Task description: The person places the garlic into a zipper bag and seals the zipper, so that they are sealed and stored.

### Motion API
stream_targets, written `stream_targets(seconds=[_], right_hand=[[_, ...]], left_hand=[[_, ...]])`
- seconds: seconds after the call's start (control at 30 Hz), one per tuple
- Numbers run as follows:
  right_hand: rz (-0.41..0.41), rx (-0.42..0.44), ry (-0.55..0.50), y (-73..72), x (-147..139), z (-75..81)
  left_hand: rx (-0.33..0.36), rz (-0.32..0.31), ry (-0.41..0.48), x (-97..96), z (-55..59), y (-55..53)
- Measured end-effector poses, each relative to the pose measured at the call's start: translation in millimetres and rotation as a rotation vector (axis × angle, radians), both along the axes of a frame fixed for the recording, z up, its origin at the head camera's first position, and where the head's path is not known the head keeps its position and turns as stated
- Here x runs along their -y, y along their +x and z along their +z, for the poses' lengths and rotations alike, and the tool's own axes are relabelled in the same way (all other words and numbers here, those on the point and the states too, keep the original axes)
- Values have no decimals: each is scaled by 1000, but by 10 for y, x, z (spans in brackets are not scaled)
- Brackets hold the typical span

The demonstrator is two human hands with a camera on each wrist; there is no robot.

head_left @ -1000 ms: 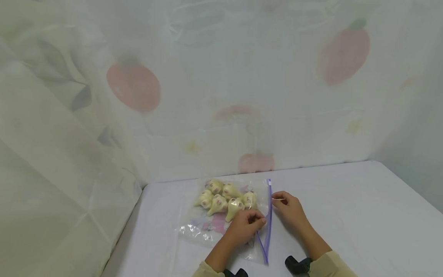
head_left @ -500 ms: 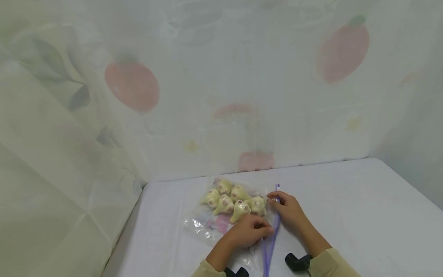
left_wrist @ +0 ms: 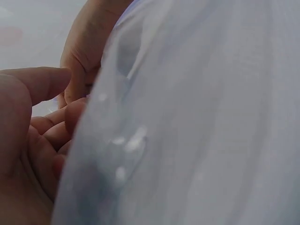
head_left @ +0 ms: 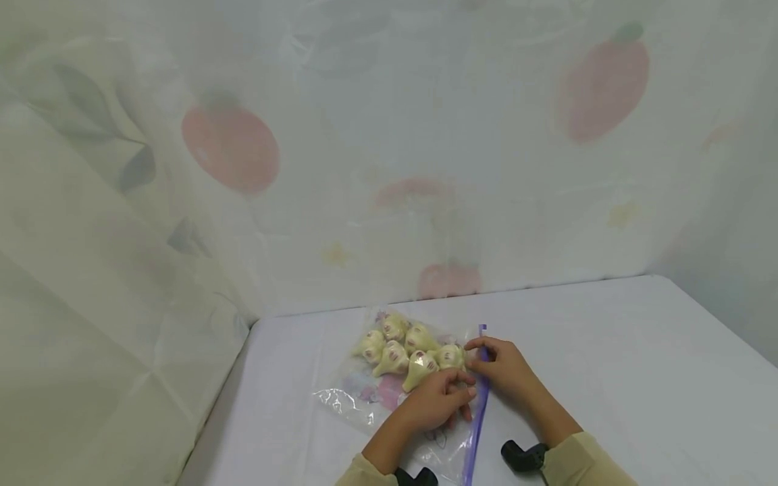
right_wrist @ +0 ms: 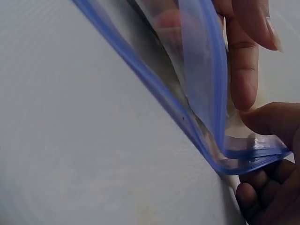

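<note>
A clear zip bag (head_left: 346, 398) with a purple zip edge (head_left: 475, 439) lies on the table, holding several pale yellow garlic-shaped bulbs (head_left: 421, 368). My left hand (head_left: 430, 401) is over the bag's lower right part, its thumb and fingers apart. In the left wrist view, clear film covers some of the left fingers (left_wrist: 58, 133). My right hand (head_left: 504, 364) pinches the far end of the zip edge. In the right wrist view, the right thumb (right_wrist: 274, 119) is above that end, curled fingers below it, and the two purple strips of the mouth gape apart.
The white table (head_left: 608, 378) extends on both sides of the bag. A patterned curtain (head_left: 365, 155) hangs behind it, and another stands at the left (head_left: 91, 304). Black wrist devices (head_left: 523, 457) sit on both wrists.
The bag has shifted slightly right since one second ago. My right hand has moved left onto its zip edge. My left fingers have spread apart, and the zip edge now lies straighter.
</note>
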State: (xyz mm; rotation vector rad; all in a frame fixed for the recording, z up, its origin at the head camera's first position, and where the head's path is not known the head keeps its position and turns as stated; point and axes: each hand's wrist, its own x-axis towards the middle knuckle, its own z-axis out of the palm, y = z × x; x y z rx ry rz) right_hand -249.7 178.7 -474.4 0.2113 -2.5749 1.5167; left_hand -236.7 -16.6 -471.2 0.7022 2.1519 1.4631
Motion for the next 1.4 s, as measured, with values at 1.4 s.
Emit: stream_targets(seconds=[1.4], right_hand=[[-170, 105, -423, -7, -96, -122]], left_hand=[[-429, 251, -43, -780, 360, -281]])
